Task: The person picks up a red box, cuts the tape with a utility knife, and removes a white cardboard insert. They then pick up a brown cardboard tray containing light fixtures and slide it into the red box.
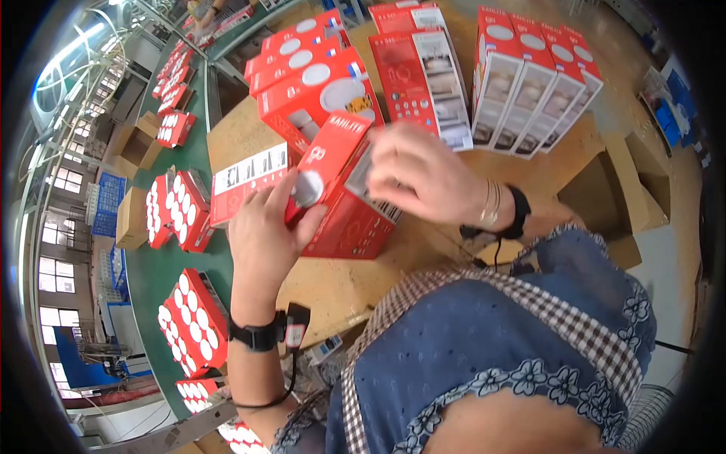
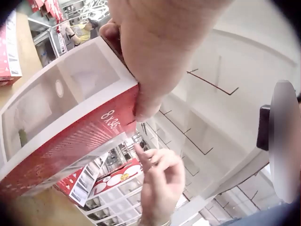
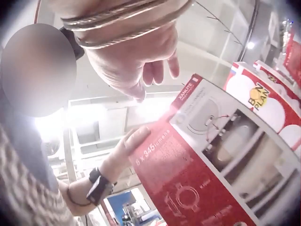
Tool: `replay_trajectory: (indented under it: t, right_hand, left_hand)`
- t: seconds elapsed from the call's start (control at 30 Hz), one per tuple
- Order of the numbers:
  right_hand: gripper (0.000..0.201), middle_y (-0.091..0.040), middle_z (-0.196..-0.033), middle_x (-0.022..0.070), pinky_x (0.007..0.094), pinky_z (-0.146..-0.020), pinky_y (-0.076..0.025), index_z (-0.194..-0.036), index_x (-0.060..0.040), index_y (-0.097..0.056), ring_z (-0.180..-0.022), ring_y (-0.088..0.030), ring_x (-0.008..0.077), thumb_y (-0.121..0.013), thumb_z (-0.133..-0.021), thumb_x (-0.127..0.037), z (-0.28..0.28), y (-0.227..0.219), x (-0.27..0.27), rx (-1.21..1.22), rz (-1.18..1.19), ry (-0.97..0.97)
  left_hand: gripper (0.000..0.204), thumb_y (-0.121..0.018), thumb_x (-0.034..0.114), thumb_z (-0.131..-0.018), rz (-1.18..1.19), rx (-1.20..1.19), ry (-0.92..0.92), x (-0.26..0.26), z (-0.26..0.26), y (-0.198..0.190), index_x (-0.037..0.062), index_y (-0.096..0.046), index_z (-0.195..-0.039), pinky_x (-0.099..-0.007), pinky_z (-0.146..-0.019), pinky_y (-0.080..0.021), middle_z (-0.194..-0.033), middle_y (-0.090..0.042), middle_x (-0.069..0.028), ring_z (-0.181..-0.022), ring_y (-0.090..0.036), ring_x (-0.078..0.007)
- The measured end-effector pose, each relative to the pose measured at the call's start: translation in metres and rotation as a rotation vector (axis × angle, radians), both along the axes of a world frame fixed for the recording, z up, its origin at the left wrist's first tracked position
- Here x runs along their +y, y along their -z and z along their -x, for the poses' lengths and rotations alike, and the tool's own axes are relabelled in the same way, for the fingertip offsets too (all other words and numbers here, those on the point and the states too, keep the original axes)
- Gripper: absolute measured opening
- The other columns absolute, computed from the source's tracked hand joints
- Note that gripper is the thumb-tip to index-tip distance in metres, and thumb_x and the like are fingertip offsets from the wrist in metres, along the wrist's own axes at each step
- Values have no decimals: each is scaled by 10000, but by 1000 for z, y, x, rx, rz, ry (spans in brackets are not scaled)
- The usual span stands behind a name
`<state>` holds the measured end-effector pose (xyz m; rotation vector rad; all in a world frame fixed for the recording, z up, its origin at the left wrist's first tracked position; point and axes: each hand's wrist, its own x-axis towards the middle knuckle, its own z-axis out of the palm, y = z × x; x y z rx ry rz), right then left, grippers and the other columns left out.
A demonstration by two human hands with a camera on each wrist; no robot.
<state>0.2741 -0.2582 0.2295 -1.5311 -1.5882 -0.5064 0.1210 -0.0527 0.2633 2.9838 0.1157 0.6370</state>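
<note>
A red and white light-fixture box (image 1: 349,227) stands tilted on the worktable in the head view, a round lamp pictured on its top. My left hand (image 1: 265,234) grips its near left top edge, with the thumb on one side panel. In the left wrist view the printed side of this box (image 2: 106,120) shows close beneath the hand. My right hand (image 1: 423,174) is beside the box's upper right edge, its fingers loosely bent. The right wrist view shows that hand (image 3: 141,61) above the box's corner, apart from it and holding nothing.
Another red box (image 1: 253,178) lies behind my left hand. More red boxes (image 1: 299,64) stand at the back, with a row of boxes (image 1: 529,79) on the right. An opened carton (image 1: 605,189) is at the right. Left, a green conveyor (image 1: 144,284) carries several red packs.
</note>
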Motion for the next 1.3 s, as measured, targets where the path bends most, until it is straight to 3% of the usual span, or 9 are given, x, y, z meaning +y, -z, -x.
replay_trajectory:
  t: [0.27,0.33,0.57,0.67,0.77,0.8,0.93,1.0,1.3]
  right_hand:
    - [232,-549,-1089,23,476,-1006,-376,-873,-139,-679,-1141,-488,267,-813,-698,-209,-10,0,28,-166,39,-19]
    - [228,-553,-1094,26,480,-1008,-373,-863,-138,-681,-1146,-488,264,-813,-695,-217,-11,-1,30,-168,25,-29]
    - [240,-557,-1081,36,465,-1054,-356,-877,-130,-656,-1154,-494,258,-796,-697,-204,-20,-15,31,-193,125,-55]
    - [197,-563,-989,49,388,-977,-388,-803,-106,-605,-1097,-515,260,-774,-718,-163,-24,-20,31,-103,263,-207]
    - [194,-550,-965,53,388,-967,-395,-815,-107,-601,-1067,-516,265,-767,-727,-156,-26,-22,25,-103,332,-248]
    - [178,-542,-1019,56,467,-1090,-349,-846,-111,-611,-1093,-503,273,-753,-743,-142,-25,-23,24,-79,375,-246]
    - [180,-547,-1016,49,496,-1102,-344,-864,-109,-619,-1090,-509,260,-740,-742,-162,-18,-29,24,-262,379,-179]
    - [163,-555,-1022,43,551,-1111,-332,-887,-107,-632,-1096,-508,253,-700,-756,-175,-14,-32,21,-371,333,-36]
    - [159,-561,-1113,64,588,-1110,-328,-941,-102,-662,-1158,-496,266,-625,-795,-154,-5,-35,13,-385,268,1]
  left_hand:
    - [591,-789,422,-757,27,38,-44,-11,-1,-4,33,-654,-1181,-405,-748,-528,-962,-700,-134,-887,-659,-318]
    - [658,-780,504,-728,1,7,-5,-15,0,-5,30,-652,-1165,-404,-689,-521,-853,-671,-112,-786,-653,-295]
    - [555,-814,368,-720,41,-40,12,-18,-8,-5,46,-662,-1145,-413,-701,-530,-839,-677,-122,-790,-658,-313]
    - [532,-805,336,-711,131,-9,30,-20,-11,-9,58,-669,-1144,-404,-697,-536,-831,-676,-113,-783,-661,-298]
    - [540,-814,338,-699,153,-5,58,-23,-13,-10,63,-672,-1142,-395,-691,-537,-822,-674,-105,-772,-660,-286]
    - [554,-815,329,-699,160,16,45,-24,-12,-11,61,-662,-1159,-396,-691,-536,-827,-675,-105,-770,-659,-287]
    - [643,-820,351,-713,123,50,8,-25,-9,-13,57,-613,-1245,-395,-698,-535,-870,-681,-111,-791,-659,-294]
    - [678,-822,369,-716,74,14,42,-22,-4,-11,58,-595,-1273,-395,-704,-535,-893,-681,-114,-803,-657,-297]
    - [779,-836,379,-708,75,-12,18,-17,4,-7,67,-534,-1355,-413,-722,-531,-920,-674,-134,-833,-652,-313]
